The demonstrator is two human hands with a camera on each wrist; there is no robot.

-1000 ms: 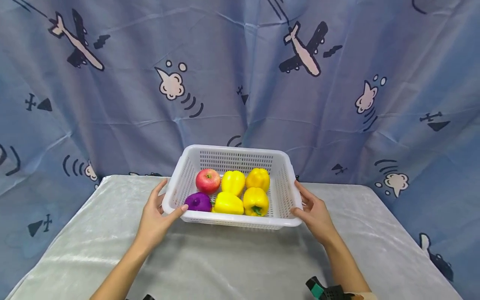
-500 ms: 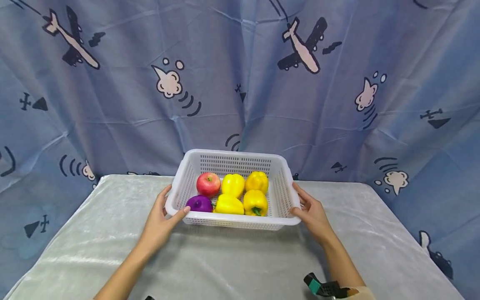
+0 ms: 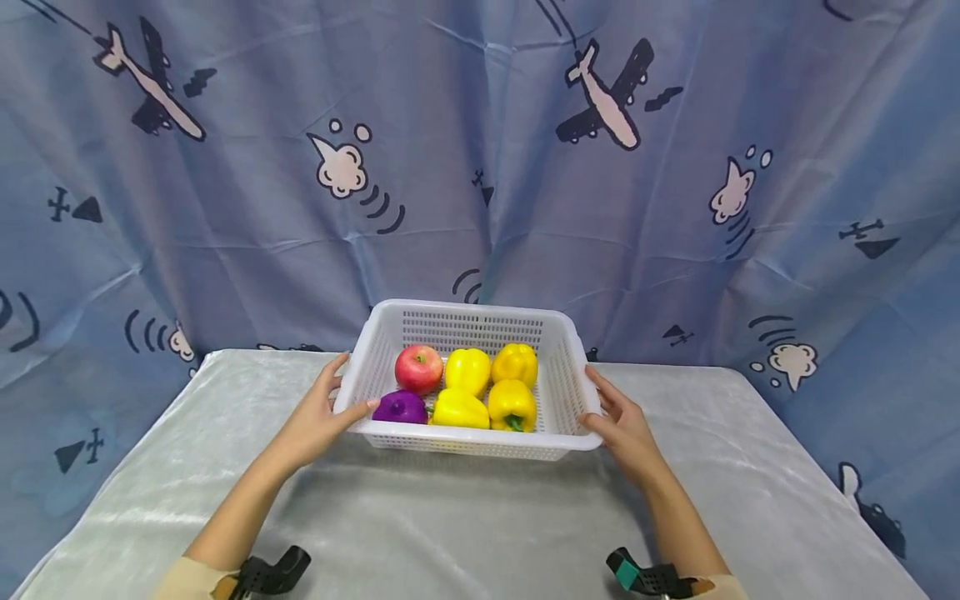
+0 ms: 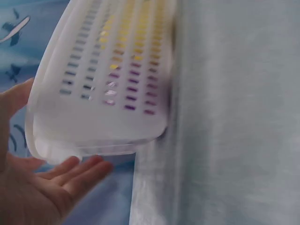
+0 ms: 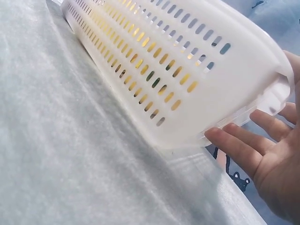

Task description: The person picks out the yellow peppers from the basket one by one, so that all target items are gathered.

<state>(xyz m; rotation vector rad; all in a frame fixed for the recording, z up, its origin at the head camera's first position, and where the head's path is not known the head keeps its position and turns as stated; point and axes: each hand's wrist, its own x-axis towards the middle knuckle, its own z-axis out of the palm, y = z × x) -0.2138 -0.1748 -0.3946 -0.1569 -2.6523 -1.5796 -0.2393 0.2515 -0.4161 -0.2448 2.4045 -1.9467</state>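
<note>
A white plastic basket [image 3: 480, 442] with slotted walls stands on the table, between my two hands. It holds a red apple [image 3: 418, 369], a round purple vegetable [image 3: 401, 407] and several yellow bell peppers [image 3: 460, 408]. My left hand [image 3: 318, 421] holds the basket's left end, thumb over the rim; in the left wrist view its other fingers [image 4: 89, 173] stretch out below the end wall. At the opposite end, my right hand [image 3: 626, 429] grips with the thumb on the rim. Its fingertips [image 5: 215, 135] lie along the basket's lower edge in the right wrist view.
A pale, shiny cloth [image 3: 450, 517] covers the table. Behind it hangs a blue curtain [image 3: 450, 167] printed with aeroplanes, close to the basket's far side. Dark wrist devices [image 3: 273, 573] sit at both cuffs.
The basket has come slightly down and nearer in the head view, then stayed about still. My left forearm has swung outward, bringing its cuff and wrist device into view.
</note>
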